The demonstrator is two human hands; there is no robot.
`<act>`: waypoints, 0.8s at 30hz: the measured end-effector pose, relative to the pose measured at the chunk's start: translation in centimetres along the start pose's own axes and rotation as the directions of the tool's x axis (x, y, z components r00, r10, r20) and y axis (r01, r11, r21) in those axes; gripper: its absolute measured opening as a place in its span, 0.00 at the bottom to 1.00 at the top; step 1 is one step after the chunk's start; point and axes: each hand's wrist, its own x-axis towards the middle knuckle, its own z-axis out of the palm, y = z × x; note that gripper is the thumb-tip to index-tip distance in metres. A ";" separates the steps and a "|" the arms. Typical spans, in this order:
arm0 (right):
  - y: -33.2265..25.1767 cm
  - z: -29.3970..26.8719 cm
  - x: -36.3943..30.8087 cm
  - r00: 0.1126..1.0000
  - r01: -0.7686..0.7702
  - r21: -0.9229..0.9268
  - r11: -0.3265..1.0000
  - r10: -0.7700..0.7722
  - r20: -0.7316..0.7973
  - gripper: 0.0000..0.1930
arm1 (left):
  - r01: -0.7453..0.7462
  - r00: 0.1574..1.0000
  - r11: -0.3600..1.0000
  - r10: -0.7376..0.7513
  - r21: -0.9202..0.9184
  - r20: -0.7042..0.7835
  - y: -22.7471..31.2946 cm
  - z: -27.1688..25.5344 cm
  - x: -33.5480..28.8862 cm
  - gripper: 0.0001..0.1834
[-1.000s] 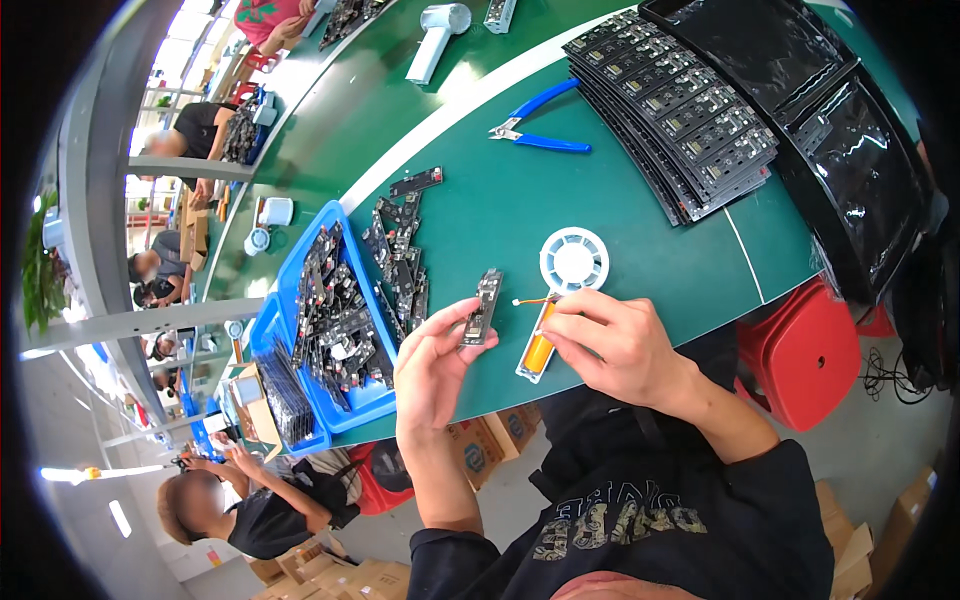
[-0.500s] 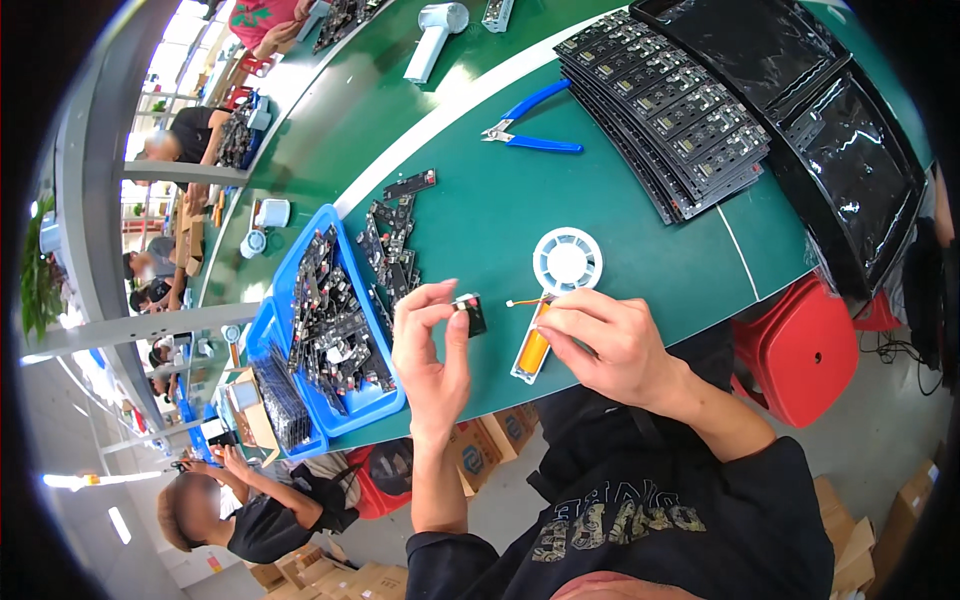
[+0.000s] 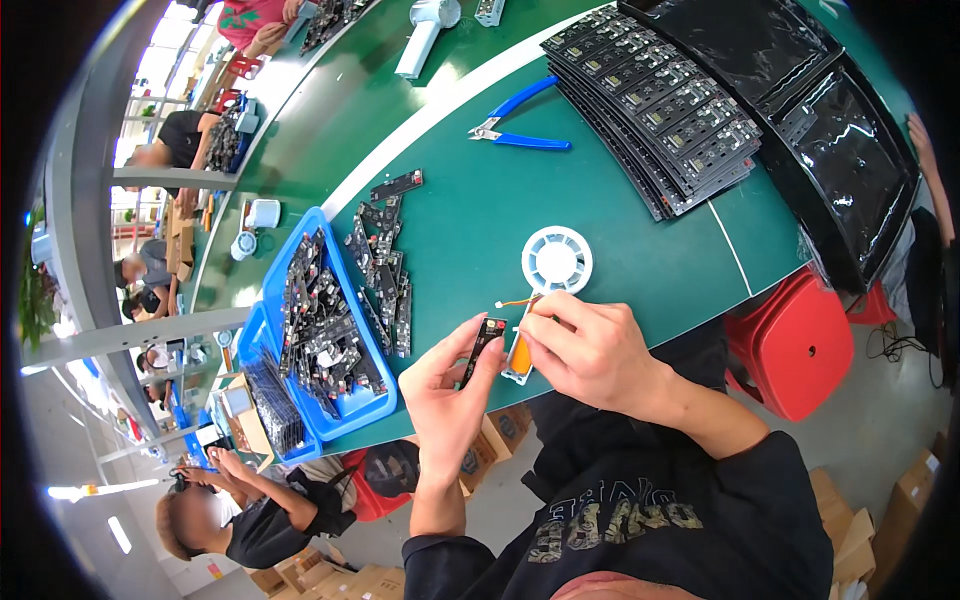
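The left hand (image 3: 448, 395) holds one black board (image 3: 485, 339) upright and tilted, between thumb and fingers. The right hand (image 3: 588, 350) keeps bent fingers at the handle of the white fan (image 3: 557, 260), which lies on the green desk (image 3: 650, 262); whether they grip it, one cannot tell. The battery (image 3: 520, 357), orange, sits in this handle, at three o'clock from the board. The tray (image 3: 372, 412) is at ten o'clock from the left hand, and the cutter (image 3: 487, 132) at eleven from the fan.

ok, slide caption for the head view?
Left hand holds a small black circuit board; right hand is at a white handheld fan with a yellow cylinder in its handle.
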 end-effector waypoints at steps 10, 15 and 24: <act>-0.2 0.5 0.1 0.998 0.033 -0.057 0.998 -0.036 -0.059 0.09 | -0.129 0.987 0.962 0.149 0.240 -0.065 -0.2 1.1 -0.2 0.18; -0.1 0.7 0.1 0.998 0.039 -0.080 0.996 -0.044 -0.055 0.09 | -0.137 0.982 0.957 0.164 0.255 -0.089 0.2 1.7 -0.1 0.17; -0.2 0.4 0.2 0.997 0.069 -0.132 0.989 -0.073 -0.027 0.11 | -0.146 0.981 0.950 0.175 0.275 -0.084 0.3 2.2 -0.2 0.17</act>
